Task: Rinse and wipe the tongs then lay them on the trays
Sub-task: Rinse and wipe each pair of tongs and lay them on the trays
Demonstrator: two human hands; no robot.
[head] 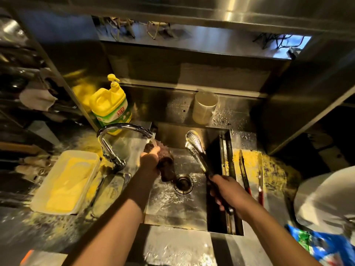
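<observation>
a white tray (38, 198) with a yellow cloth (67, 185) sits far left on the wet table (178, 248), a yellow soap jug (110, 106) behind it. the tap (119, 135) runs into the sink (172, 206). the left hand (150, 162) clenches a dark rag (166, 164) under the stream. the right hand (228, 191) grips the handles of steel tongs (196, 146) (heads together, raised over the basin). red-handled tongs (249, 179) lie on the table to the right.
</observation>
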